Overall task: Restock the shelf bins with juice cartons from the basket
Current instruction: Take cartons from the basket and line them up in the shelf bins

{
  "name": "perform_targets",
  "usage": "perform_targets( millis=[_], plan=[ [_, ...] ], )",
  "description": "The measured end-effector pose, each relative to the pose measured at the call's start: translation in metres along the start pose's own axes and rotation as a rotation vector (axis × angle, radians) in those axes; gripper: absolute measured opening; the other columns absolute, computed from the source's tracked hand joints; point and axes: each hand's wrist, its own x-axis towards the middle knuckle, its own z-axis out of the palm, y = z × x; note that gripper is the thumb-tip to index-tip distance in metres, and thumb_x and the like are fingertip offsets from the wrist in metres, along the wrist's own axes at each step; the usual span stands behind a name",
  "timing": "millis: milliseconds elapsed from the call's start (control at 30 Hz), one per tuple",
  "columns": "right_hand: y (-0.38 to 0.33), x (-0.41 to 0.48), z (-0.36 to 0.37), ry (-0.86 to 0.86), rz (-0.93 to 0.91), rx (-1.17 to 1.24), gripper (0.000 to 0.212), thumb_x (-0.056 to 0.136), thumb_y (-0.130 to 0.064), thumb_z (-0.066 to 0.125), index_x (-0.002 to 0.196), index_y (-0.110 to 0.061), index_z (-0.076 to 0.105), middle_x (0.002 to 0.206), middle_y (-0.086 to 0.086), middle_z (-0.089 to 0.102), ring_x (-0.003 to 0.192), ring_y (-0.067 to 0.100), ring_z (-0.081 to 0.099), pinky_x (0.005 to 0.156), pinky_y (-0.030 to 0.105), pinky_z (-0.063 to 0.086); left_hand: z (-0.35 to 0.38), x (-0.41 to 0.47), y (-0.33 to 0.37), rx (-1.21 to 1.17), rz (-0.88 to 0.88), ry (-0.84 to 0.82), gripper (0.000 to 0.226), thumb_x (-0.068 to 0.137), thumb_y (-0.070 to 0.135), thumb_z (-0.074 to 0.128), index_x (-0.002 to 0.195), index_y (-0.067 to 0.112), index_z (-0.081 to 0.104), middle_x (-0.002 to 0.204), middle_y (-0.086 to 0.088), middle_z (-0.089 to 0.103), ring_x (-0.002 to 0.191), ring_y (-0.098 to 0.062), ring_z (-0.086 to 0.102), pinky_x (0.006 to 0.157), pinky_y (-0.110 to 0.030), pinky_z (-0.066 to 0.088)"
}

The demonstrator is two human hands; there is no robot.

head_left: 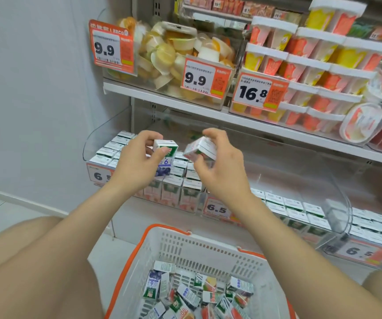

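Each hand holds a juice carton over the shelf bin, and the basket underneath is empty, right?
No: the head view shows many cartons lying loose in the basket. The left hand does hold an upright carton and the right hand a tilted carton over the shelf bin.

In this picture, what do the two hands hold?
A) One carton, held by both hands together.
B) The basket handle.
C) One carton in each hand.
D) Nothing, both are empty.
C: the left hand grips an upright carton and the right hand grips a separate tilted carton.
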Motion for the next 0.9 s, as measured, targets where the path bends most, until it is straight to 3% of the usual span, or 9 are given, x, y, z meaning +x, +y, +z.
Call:
perform_targets(
  millis=[100, 267, 433, 533, 633, 667, 733, 800, 900],
  plan=[
    [0.028, 0.043, 0.023, -0.088, -0.147, -0.334, 0.044, 0.099, -0.014, 0.067, 0.141, -0.012, 0.054, 0.129, 0.007, 0.060, 0.115, 0.028, 0.057, 0.098, 0.041, 0.049, 0.007, 0.009, -0.011, 0.044, 0.001, 0.032, 0.026, 0.102, 0.023, 0.067, 0.127, 0.024, 0.062, 0.109, 0.008, 0.067, 0.096, -0.014, 0.065, 0.079, -0.026, 0.051],
    [0.044, 0.095, 0.064, -0.288, -0.103, -0.741, 0.042, 0.096, -0.001, 0.066, 0.135, -0.008, 0.053, 0.122, 0.017, 0.057, 0.112, 0.040, 0.056, 0.081, 0.042, 0.045, 0.013, 0.025, -0.027, 0.123, -0.028, -0.017, 0.034, 0.107, 0.018, 0.059, 0.139, 0.027, 0.056, 0.118, -0.004, 0.058, 0.094, -0.019, 0.061, 0.075, -0.024, 0.041],
    [0.049, 0.129, 0.089, -0.598, 0.114, -0.751, 0.014, 0.097, 0.004, 0.057, 0.107, -0.005, 0.057, 0.102, 0.014, 0.050, 0.094, 0.040, 0.060, 0.073, 0.040, 0.046, 0.018, 0.031, -0.036, 0.128, -0.045, -0.049, 0.045, 0.106, 0.009, 0.056, 0.147, 0.027, 0.050, 0.116, -0.005, 0.056, 0.105, -0.025, 0.058, 0.085, -0.034, 0.044],
    [0.055, 0.134, 0.092, -0.743, 0.094, -0.761, 0.024, 0.093, 0.008, 0.051, 0.081, -0.012, 0.044, 0.095, 0.012, 0.051, 0.084, 0.035, 0.057, 0.059, 0.033, 0.039, 0.020, 0.032, -0.033, 0.113, -0.091, -0.027, 0.046, 0.106, 0.009, 0.058, 0.148, 0.023, 0.047, 0.114, 0.001, 0.058, 0.105, -0.025, 0.062, 0.087, -0.040, 0.051],
    [0.053, 0.130, 0.089, -0.795, 0.081, -0.736, 0.011, 0.096, 0.000, 0.051, 0.091, -0.009, 0.051, 0.105, 0.016, 0.058, 0.094, 0.037, 0.061, 0.064, 0.037, 0.046, 0.019, 0.033, -0.031, 0.127, -0.141, 0.012, 0.035, 0.104, 0.014, 0.062, 0.137, 0.015, 0.051, 0.112, 0.002, 0.064, 0.103, -0.022, 0.065, 0.083, -0.035, 0.047],
    [0.052, 0.128, 0.087, -0.794, 0.089, -0.713, 0.010, 0.097, -0.001, 0.051, 0.104, -0.006, 0.056, 0.113, 0.018, 0.061, 0.100, 0.038, 0.062, 0.073, 0.041, 0.053, 0.019, 0.032, -0.029, 0.138, -0.130, 0.018, 0.031, 0.104, 0.015, 0.063, 0.134, 0.014, 0.052, 0.112, 0.002, 0.065, 0.102, -0.021, 0.065, 0.083, -0.035, 0.047],
    [0.049, 0.119, 0.080, -0.694, 0.064, -0.618, 0.034, 0.095, 0.001, 0.051, 0.128, -0.004, 0.059, 0.127, 0.019, 0.063, 0.115, 0.039, 0.061, 0.094, 0.048, 0.056, 0.018, 0.028, -0.024, 0.149, -0.089, 0.016, 0.029, 0.104, 0.015, 0.064, 0.131, 0.015, 0.055, 0.111, 0.003, 0.065, 0.099, -0.019, 0.065, 0.084, -0.037, 0.051],
    [0.038, 0.099, 0.067, -0.423, 0.017, -0.379, 0.044, 0.097, 0.000, 0.049, 0.138, -0.008, 0.062, 0.133, 0.014, 0.068, 0.122, 0.030, 0.063, 0.104, 0.042, 0.052, 0.020, 0.022, -0.016, 0.139, -0.031, 0.015, 0.028, 0.104, 0.017, 0.063, 0.131, 0.018, 0.056, 0.113, 0.006, 0.066, 0.097, -0.018, 0.066, 0.085, -0.038, 0.053],
    [0.020, 0.059, 0.040, -0.109, 0.046, 0.022, 0.032, 0.106, -0.018, 0.048, 0.127, -0.019, 0.072, 0.105, -0.005, 0.076, 0.085, -0.001, 0.064, 0.076, 0.015, 0.047, 0.025, 0.007, 0.002, 0.033, 0.055, 0.001, 0.023, 0.104, 0.021, 0.064, 0.127, 0.027, 0.062, 0.110, 0.018, 0.067, 0.093, -0.002, 0.067, 0.080, -0.020, 0.053]
  ],
)
